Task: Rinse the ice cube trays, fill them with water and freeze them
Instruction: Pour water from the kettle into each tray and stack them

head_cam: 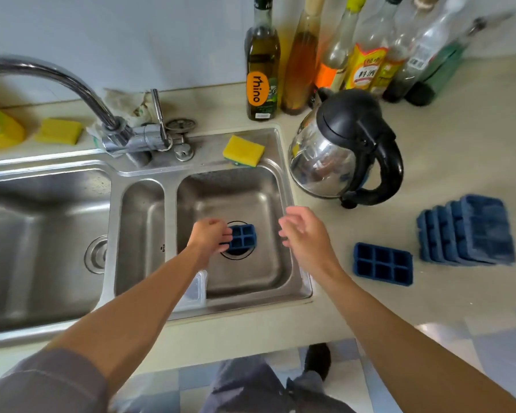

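In the middle of the frame, the left hand (210, 235) holds a blue tray (241, 239) over the sink (276, 174) drain, ready for rinsing. The right hand (306, 234) hovers beside, loose and empty. More trays (466, 231) wait at right.

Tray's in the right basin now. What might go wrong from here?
1. The spout arcs off to the left, while the left hand grips the tray over the drain of the right basin; water turned on now would likely miss it.
2. The stack on the counter leans, fanned out; a bump from the right hand may topple it.
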Demonstrator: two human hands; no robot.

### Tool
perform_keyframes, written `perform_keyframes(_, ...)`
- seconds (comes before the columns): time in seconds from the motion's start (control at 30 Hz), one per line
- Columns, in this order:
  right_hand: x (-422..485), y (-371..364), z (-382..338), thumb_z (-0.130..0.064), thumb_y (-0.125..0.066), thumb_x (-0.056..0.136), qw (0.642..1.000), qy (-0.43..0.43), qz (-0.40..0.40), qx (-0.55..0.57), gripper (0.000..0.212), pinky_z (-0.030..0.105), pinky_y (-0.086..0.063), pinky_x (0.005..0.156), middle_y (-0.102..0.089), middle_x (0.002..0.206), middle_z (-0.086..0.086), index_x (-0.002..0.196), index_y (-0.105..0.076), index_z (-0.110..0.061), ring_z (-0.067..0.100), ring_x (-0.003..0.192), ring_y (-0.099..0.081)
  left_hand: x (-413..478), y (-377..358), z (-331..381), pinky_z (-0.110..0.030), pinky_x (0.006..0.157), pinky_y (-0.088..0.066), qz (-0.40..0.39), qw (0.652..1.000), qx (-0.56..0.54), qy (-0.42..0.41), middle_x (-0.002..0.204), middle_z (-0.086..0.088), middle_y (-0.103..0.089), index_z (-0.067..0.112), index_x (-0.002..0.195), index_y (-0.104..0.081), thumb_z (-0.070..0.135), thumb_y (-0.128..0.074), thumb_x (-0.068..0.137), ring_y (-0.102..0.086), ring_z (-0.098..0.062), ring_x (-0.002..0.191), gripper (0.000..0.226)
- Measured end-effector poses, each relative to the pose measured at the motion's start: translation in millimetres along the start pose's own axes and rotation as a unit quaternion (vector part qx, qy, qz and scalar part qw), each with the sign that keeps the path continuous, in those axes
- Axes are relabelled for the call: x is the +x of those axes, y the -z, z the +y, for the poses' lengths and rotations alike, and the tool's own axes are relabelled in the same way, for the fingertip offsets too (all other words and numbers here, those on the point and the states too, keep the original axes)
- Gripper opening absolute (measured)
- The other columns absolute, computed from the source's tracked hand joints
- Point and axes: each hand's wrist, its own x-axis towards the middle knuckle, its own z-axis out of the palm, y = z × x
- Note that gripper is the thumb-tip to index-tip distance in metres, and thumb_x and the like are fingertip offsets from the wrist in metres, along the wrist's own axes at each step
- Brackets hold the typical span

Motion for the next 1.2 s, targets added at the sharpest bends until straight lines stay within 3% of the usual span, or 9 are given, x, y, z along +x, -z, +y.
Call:
perform_keyframes(0.07,-17,28,-14,-0.037,-0.060,0.097,0.998,0.046,0.047,0.021,0.028,0.043,-0.057,0.096,-0.071,0.111,-0.005,0.120,-0.064,-0.021,0.013,0.104,-0.068,-20,-8,10,-0.029,0.060,-0.060,-0.004,1.000,-0.001,-0.017,0.088,-0.010,-0.074,0.008,0.095,-0.067,0.010,-0.058,0.099,-0.071,-0.018,0.073,0.010)
perform_keyframes(0.17,-37,71,-37,-0.057,-0.059,0.090,0.979,0.133,0.143,0.053,0.035,0.020,-0.056,0.078,-0.074,0.093,-0.013,0.103,-0.070,-0.026,0.003,0.089,-0.070,-49,-26,27,-0.030,0.061,-0.059,-0.015,0.999,-0.008,-0.048,0.082,-0.010,-0.071,0.005,0.096,-0.066,0.012,-0.057,0.101,-0.067,-0.020,0.068,0.012)
perform_keyframes(0.33,-31,133,-72,-0.052,-0.060,0.094,0.929,0.235,0.281,0.054,0.020,0.013,-0.052,0.069,-0.071,0.087,-0.012,0.096,-0.065,-0.032,0.003,0.084,-0.068,-85,-55,54,-0.032,0.062,-0.055,-0.032,0.995,-0.004,-0.095,0.073,-0.008,-0.067,0.005,0.090,-0.066,0.013,-0.056,0.102,-0.062,-0.021,0.063,0.017)
perform_keyframes(0.5,10,152,-71,-0.055,-0.057,0.096,0.943,0.173,0.284,0.019,0.033,0.021,-0.043,0.065,-0.058,0.073,-0.013,0.076,-0.054,-0.028,-0.002,0.066,-0.054,-100,-65,70,-0.031,0.060,-0.054,-0.061,0.988,0.023,-0.138,0.074,-0.007,-0.069,0.005,0.097,-0.069,0.015,-0.056,0.102,-0.062,-0.017,0.060,0.017)
perform_keyframes(0.6,29,148,-60,-0.057,-0.052,0.098,0.955,0.135,0.264,0.018,0.055,0.034,-0.040,0.060,-0.046,0.058,-0.003,0.061,-0.042,-0.018,0.010,0.055,-0.043,-101,-63,73,-0.029,0.061,-0.055,-0.072,0.986,0.044,-0.142,0.075,-0.005,-0.071,0.008,0.099,-0.069,0.016,-0.054,0.103,-0.064,-0.016,0.062,0.018)
perform_keyframes(0.67,37,142,-56,-0.061,-0.048,0.098,0.963,0.103,0.244,0.051,0.064,0.038,-0.045,0.058,-0.051,0.057,0.008,0.059,-0.049,-0.010,0.021,0.054,-0.046,-98,-59,76,-0.028,0.062,-0.056,-0.078,0.986,0.048,-0.141,0.075,-0.004,-0.072,0.008,0.100,-0.070,0.016,-0.053,0.103,-0.065,-0.016,0.063,0.018)
perform_keyframes(0.73,41,134,-53,-0.062,-0.047,0.098,0.968,0.072,0.212,0.111,0.068,0.033,-0.054,0.055,-0.062,0.059,0.009,0.070,-0.063,-0.003,0.022,0.054,-0.057,-93,-53,79,-0.027,0.061,-0.056,-0.080,0.986,0.048,-0.138,0.075,-0.003,-0.072,0.009,0.100,-0.070,0.016,-0.053,0.103,-0.065,-0.015,0.063,0.018)
perform_keyframes(0.83,43,128,-51,-0.065,-0.045,0.098,0.965,0.066,0.214,0.135,0.070,0.017,-0.048,0.048,-0.059,0.053,0.002,0.068,-0.064,-0.005,0.013,0.048,-0.054,-83,-46,82,-0.026,0.059,-0.056,-0.088,0.986,0.048,-0.133,0.072,-0.001,-0.072,0.009,0.099,-0.070,0.014,-0.052,0.103,-0.065,-0.014,0.062,0.018)
perform_keyframes(1.2,17,87,-61,-0.062,-0.047,0.099,0.950,-0.016,0.267,0.160,0.064,0.018,-0.045,0.040,-0.056,0.050,-0.001,0.066,-0.061,-0.010,0.007,0.041,-0.052,-46,-49,81,-0.025,0.058,-0.056,-0.130,0.983,0.058,-0.113,0.075,-0.004,-0.071,0.008,0.097,-0.070,0.015,-0.053,0.103,-0.064,-0.014,0.059,0.019)
